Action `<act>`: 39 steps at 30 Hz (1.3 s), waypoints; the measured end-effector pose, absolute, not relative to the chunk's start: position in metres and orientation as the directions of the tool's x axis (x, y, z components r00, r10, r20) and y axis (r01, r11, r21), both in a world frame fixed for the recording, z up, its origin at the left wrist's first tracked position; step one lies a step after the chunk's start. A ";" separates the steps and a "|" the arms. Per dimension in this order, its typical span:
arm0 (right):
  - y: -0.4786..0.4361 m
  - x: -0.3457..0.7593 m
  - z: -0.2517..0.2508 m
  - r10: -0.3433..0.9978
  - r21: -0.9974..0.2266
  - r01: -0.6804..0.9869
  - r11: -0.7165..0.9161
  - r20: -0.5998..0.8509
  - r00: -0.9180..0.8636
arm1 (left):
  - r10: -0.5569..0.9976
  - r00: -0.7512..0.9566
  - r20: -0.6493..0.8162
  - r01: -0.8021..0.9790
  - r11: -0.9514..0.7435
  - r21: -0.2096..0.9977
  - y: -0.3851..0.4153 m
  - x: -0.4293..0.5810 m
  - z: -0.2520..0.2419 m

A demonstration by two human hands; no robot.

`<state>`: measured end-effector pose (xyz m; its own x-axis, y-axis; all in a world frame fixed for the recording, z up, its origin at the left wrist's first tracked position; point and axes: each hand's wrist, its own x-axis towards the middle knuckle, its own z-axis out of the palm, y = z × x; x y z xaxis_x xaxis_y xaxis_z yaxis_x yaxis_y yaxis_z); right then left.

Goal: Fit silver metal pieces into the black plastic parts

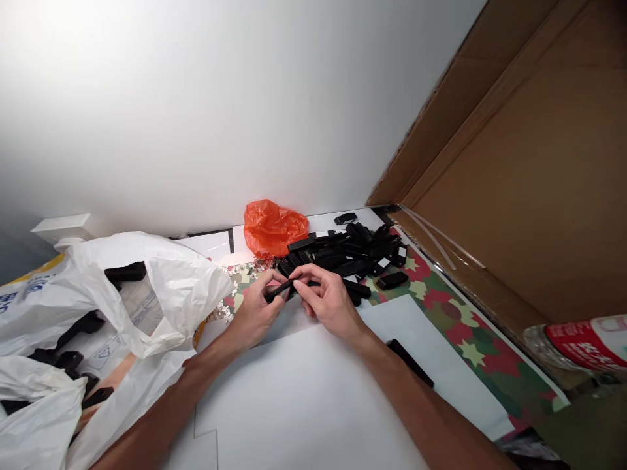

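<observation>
In the head view, my left hand (257, 310) pinches a slim black plastic piece (279, 290) between thumb and fingers. My right hand (328, 303) is closed at the other end of that piece, thumb and fingertips pressed near it. The fingers cover much of the piece, so its full shape is hidden. Just beyond both hands lies a heap of black plastic parts (362, 241), some bearing white labels. Small silvery metal bits (223, 310) are scattered to the left of my left hand. One more black part (410, 363) lies near my right forearm.
A white plastic bag (166, 281) holding black parts spreads over the left side. An orange-red plastic bag (274, 228) sits against the wall. White sheets (304, 398) cover part of the camouflage-patterned cloth (465, 326). Cardboard (529, 163) and a red-labelled bottle (582, 343) stand on the right.
</observation>
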<state>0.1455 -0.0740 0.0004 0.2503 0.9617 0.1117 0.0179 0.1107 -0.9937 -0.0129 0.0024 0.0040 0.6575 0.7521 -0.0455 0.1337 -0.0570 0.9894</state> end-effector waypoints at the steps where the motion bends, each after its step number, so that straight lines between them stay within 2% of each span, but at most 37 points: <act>1: -0.074 0.145 0.000 0.956 -0.991 0.034 0.128 0.132 0.262 | 0.754 0.654 -0.059 0.121 -0.027 0.992 0.002 -0.012 0.005; 5: -0.072 0.145 -0.001 0.948 -0.987 0.034 0.158 0.162 0.273 | 0.741 0.653 -0.155 0.021 0.187 0.982 0.002 -0.010 0.007; 7: -0.072 0.145 -0.003 0.956 -0.987 0.015 0.160 0.159 0.245 | 0.737 0.654 -0.172 -0.017 0.242 0.970 0.002 -0.010 0.008; 20: -0.074 0.143 -0.006 0.962 -0.985 -0.062 0.159 0.141 0.233 | 0.725 0.683 -0.089 -0.005 0.127 0.992 0.004 -0.012 0.003; 39: -0.074 0.141 -0.009 0.963 -0.985 -0.050 0.165 0.150 0.223 | 0.738 0.666 -0.109 -0.041 0.182 0.982 0.004 -0.012 0.004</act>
<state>0.1408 -0.0743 -0.0092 0.2234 0.9631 0.1499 -0.0497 0.1648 -0.9851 -0.0121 0.0039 0.0041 0.6661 0.7379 -0.1090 -0.0407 0.1819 0.9825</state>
